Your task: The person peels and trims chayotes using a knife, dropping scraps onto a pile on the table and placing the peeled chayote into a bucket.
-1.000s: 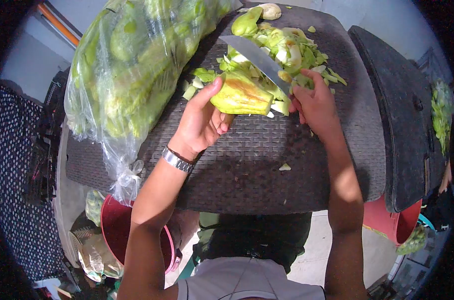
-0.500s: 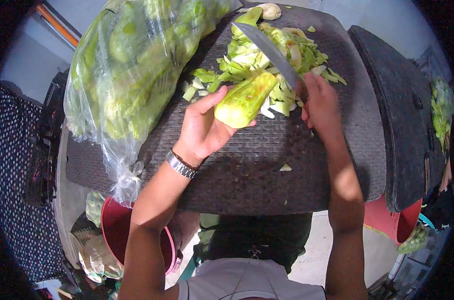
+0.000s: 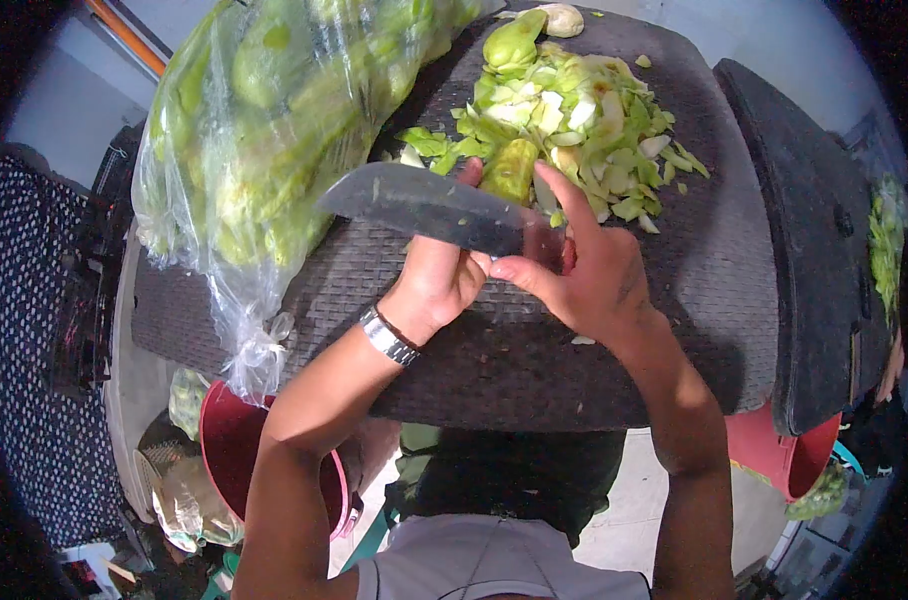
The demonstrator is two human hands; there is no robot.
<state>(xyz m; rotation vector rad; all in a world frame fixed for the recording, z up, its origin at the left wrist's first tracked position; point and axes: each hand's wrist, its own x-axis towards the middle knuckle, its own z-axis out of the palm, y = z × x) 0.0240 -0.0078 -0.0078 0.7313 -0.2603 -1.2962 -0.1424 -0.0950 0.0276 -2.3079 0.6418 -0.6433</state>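
My left hand [image 3: 439, 280], with a metal watch [image 3: 386, 335] on its wrist, is closed around a green chayote [image 3: 512, 172], whose top shows beyond the knife. Much of that hand and the chayote's lower part are hidden behind the blade. In my right hand [image 3: 604, 280] is a broad curved knife [image 3: 419, 205], its blade lying across above the left hand and its tip pointing left. A heap of pale green and white peelings [image 3: 594, 120] lies just beyond both hands.
A knotted clear plastic bag [image 3: 294, 150] full of chayotes fills the left of the dark woven-textured table [image 3: 534, 370]. Another green chayote [image 3: 514, 42] and a pale round piece [image 3: 562, 20] sit behind the heap. Red buckets [image 3: 219, 450] stand below the table edge.
The knife has swung from beyond the chayote to a sideways position over my left hand. My right hand has moved left and nearer. My left hand has shifted slightly to the right.
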